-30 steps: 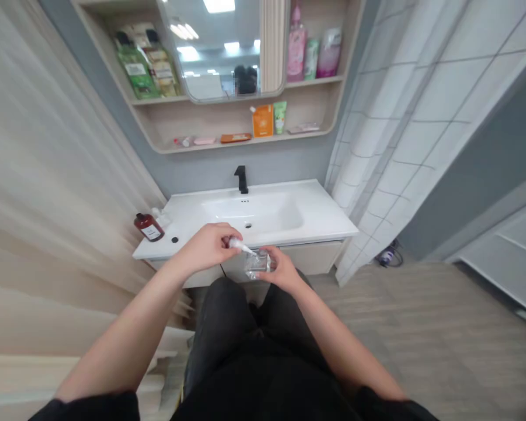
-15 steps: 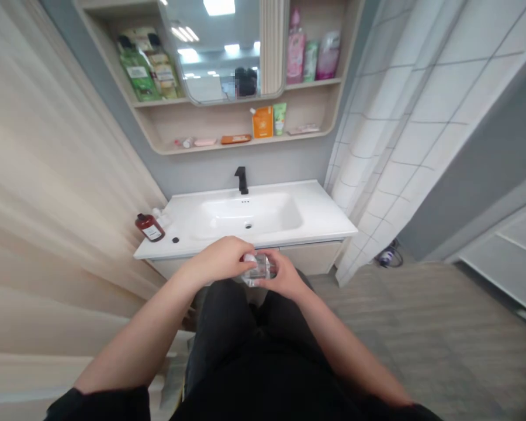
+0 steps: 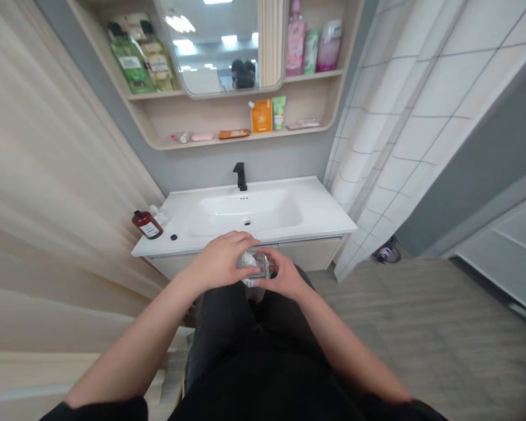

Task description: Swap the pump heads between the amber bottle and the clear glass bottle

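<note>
Both hands meet just in front of the white washbasin counter (image 3: 315,219). My right hand (image 3: 283,276) is wrapped round a small clear bottle (image 3: 258,270), holding it upright from the right side. My left hand (image 3: 221,260) is closed over the bottle's white pump top (image 3: 246,259), fingers curled down on it. Most of the bottle is hidden between the two hands.
A brown pump bottle (image 3: 146,224) and a small dark cap (image 3: 173,237) sit at the counter's left end. A black tap (image 3: 241,175) stands behind the basin. Shelves above hold several bottles and an orange pouch (image 3: 262,116). A white tiled curtain (image 3: 390,140) hangs at right.
My left hand brought the white pump top with its tube down into the clear bottle and now covers it. The view has dipped slightly.
</note>
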Action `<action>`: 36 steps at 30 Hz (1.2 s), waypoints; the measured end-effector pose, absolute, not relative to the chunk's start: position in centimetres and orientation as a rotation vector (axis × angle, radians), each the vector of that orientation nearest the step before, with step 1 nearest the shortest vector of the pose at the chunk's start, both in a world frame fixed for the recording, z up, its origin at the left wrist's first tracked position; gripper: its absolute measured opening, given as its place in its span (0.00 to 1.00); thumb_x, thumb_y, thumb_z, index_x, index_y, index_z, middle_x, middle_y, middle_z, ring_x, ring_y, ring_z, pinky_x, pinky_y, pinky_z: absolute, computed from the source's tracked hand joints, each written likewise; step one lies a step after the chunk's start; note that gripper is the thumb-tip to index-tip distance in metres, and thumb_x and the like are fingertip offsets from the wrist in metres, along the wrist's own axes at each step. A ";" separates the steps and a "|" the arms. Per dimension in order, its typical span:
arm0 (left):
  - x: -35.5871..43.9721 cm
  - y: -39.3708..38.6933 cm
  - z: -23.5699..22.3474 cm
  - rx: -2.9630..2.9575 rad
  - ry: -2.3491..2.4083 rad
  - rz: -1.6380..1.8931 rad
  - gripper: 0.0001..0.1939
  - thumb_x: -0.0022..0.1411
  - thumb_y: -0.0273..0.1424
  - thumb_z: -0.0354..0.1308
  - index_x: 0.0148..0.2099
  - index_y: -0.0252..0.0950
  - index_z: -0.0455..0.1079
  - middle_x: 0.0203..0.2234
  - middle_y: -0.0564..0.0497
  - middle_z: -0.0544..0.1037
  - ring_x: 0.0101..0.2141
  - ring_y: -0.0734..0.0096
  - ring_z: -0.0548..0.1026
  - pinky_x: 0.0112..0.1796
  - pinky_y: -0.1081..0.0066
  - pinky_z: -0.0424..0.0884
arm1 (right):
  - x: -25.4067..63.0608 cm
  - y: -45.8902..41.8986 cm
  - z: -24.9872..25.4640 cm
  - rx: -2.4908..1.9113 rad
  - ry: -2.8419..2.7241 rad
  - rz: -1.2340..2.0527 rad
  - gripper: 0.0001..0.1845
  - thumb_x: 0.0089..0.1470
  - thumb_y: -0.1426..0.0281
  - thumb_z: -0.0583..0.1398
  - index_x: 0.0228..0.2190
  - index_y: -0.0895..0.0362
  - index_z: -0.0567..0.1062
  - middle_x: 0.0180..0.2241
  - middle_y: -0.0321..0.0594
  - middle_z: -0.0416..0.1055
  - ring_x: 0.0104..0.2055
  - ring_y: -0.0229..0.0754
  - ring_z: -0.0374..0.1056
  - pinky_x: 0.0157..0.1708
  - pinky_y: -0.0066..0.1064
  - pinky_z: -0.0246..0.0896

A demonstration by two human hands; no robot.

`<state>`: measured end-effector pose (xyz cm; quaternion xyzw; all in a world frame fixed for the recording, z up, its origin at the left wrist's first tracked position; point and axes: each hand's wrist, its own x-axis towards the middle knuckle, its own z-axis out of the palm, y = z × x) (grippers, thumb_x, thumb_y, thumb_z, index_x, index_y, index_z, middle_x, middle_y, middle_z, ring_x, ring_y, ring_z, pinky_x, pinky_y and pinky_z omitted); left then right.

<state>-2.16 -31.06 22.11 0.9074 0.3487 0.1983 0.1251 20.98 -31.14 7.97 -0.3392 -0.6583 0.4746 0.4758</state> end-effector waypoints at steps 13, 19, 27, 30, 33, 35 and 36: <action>-1.9 -31.5 11.5 1.747 0.848 1.153 0.45 0.72 0.39 0.68 0.83 0.43 0.54 0.60 0.38 0.83 0.61 0.49 0.81 0.68 0.47 0.70 | 21.1 -30.5 6.9 -0.780 -1.486 1.343 0.47 0.42 0.56 0.85 0.60 0.48 0.76 0.60 0.46 0.80 0.58 0.55 0.80 0.59 0.48 0.77; -2.5 -31.3 11.3 1.725 0.798 1.146 0.37 0.78 0.39 0.60 0.83 0.46 0.55 0.60 0.39 0.83 0.59 0.52 0.83 0.66 0.48 0.73 | 21.4 -30.9 7.4 -0.719 -1.480 1.370 0.45 0.42 0.57 0.85 0.59 0.46 0.77 0.59 0.44 0.81 0.57 0.55 0.81 0.59 0.48 0.77; -2.2 -31.1 13.3 1.787 0.762 1.131 0.38 0.76 0.37 0.63 0.82 0.45 0.56 0.60 0.40 0.84 0.58 0.53 0.83 0.65 0.51 0.74 | 21.5 -31.1 8.2 -0.709 -1.475 1.333 0.46 0.43 0.57 0.85 0.60 0.46 0.76 0.58 0.44 0.81 0.57 0.55 0.80 0.56 0.46 0.79; -2.1 -31.1 13.8 1.792 0.757 1.137 0.44 0.71 0.37 0.69 0.82 0.45 0.55 0.58 0.40 0.84 0.59 0.52 0.82 0.65 0.51 0.74 | 21.7 -31.2 8.5 -0.729 -1.494 1.311 0.46 0.43 0.57 0.85 0.60 0.46 0.77 0.59 0.45 0.81 0.58 0.56 0.80 0.57 0.47 0.78; -2.1 -31.1 13.8 1.765 0.768 1.153 0.44 0.70 0.35 0.71 0.81 0.46 0.58 0.56 0.42 0.85 0.58 0.53 0.83 0.67 0.50 0.73 | 21.9 -31.2 8.6 -0.730 -1.491 1.316 0.46 0.43 0.57 0.85 0.60 0.46 0.77 0.59 0.45 0.81 0.58 0.56 0.80 0.56 0.47 0.79; -2.0 -31.1 13.6 1.730 0.688 1.145 0.38 0.74 0.35 0.65 0.81 0.47 0.58 0.57 0.41 0.84 0.58 0.53 0.83 0.65 0.49 0.75 | 21.9 -31.1 8.6 -0.724 -1.490 1.329 0.46 0.43 0.57 0.85 0.61 0.45 0.77 0.58 0.44 0.81 0.57 0.56 0.81 0.56 0.47 0.79; -1.9 -31.1 13.5 1.729 0.670 1.142 0.38 0.74 0.35 0.65 0.80 0.47 0.58 0.58 0.41 0.83 0.58 0.53 0.83 0.64 0.49 0.75 | 21.9 -31.1 8.6 -0.725 -1.494 1.330 0.46 0.43 0.58 0.85 0.61 0.45 0.77 0.58 0.44 0.81 0.57 0.55 0.81 0.57 0.47 0.79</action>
